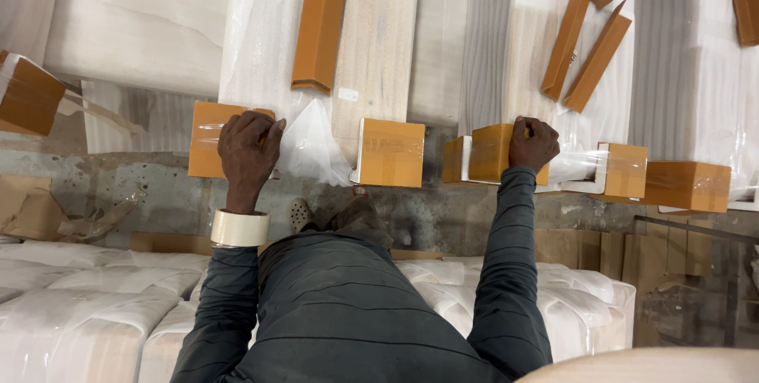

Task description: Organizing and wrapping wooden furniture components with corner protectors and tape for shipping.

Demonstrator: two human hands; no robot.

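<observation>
brown cardboard corner caps sit on the plastic-wrapped pale stone slabs [375, 43]. left hand [249, 148] clamps down on one cap [207, 139], right hand [534, 144] grips another [492, 152]. roll of tape [239, 228] rides the left wrist.

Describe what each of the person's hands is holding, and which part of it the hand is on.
Left hand presses the right edge of a plastic-wrapped orange cardboard corner cap. Right hand grips the top right corner of another orange cardboard cap.

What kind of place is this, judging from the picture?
Probably a packing area for stone or tile slabs: wrapped slabs, cardboard corner guards on their ends, and a tape roll on the left wrist.
</observation>
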